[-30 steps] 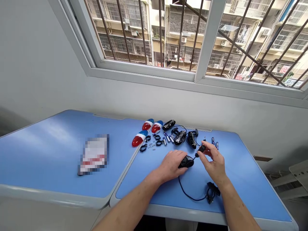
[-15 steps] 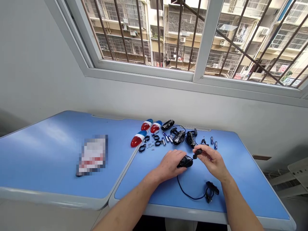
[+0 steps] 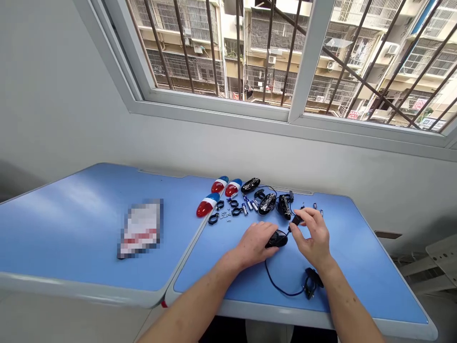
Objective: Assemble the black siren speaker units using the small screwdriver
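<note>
My left hand [image 3: 255,244] is closed around a black oval light housing [image 3: 277,239], pressing it on the blue table. Between the fingertips of my right hand [image 3: 314,236] is a short screwdriver [image 3: 295,222] with a black handle. Its thin shaft slants down to the right end of the housing; the tip is too small to make out. From the housing a black cable [image 3: 276,287] curves toward me to a black clamp mount [image 3: 310,283] near the front edge.
Beyond my hands lie several open black housings [image 3: 267,204], red, white and blue covers [image 3: 208,205], black ring clamps [image 3: 213,218], small screws [image 3: 225,215] and batteries [image 3: 244,208]. A blurred packet [image 3: 141,228] rests on the left table. A wall and barred window stand behind.
My right hand has turned, its fingers now more upright around the screwdriver handle. My left hand still holds the housing down. The view has shifted slightly.
</note>
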Action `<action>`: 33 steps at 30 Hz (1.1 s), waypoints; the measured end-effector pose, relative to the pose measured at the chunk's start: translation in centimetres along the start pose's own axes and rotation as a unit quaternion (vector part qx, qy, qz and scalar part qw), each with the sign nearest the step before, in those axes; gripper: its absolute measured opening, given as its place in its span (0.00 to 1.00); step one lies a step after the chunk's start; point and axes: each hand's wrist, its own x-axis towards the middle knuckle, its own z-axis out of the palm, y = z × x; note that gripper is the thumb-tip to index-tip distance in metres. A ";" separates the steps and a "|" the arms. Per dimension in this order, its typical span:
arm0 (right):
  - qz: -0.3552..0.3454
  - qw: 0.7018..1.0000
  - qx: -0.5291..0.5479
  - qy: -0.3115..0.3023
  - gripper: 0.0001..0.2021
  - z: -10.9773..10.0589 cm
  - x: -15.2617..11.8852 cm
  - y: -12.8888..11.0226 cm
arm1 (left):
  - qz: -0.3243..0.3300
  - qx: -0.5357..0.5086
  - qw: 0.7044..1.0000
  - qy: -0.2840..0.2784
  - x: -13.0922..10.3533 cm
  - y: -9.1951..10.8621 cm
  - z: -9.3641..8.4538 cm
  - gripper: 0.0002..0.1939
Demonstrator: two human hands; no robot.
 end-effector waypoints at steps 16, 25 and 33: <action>0.096 0.987 0.106 -0.068 0.14 -1.0 0.2 0.7 | -0.002 -0.003 1.000 0.006 0.0 -0.1 0.1 0.13; 0.016 0.999 0.000 -0.038 0.12 -0.2 0.0 0.0 | -0.001 -0.010 1.000 0.013 -0.1 -0.1 0.3 0.13; 0.054 0.998 0.020 0.003 0.10 0.1 0.1 0.1 | 0.002 -0.016 1.000 0.009 0.0 -0.3 0.5 0.13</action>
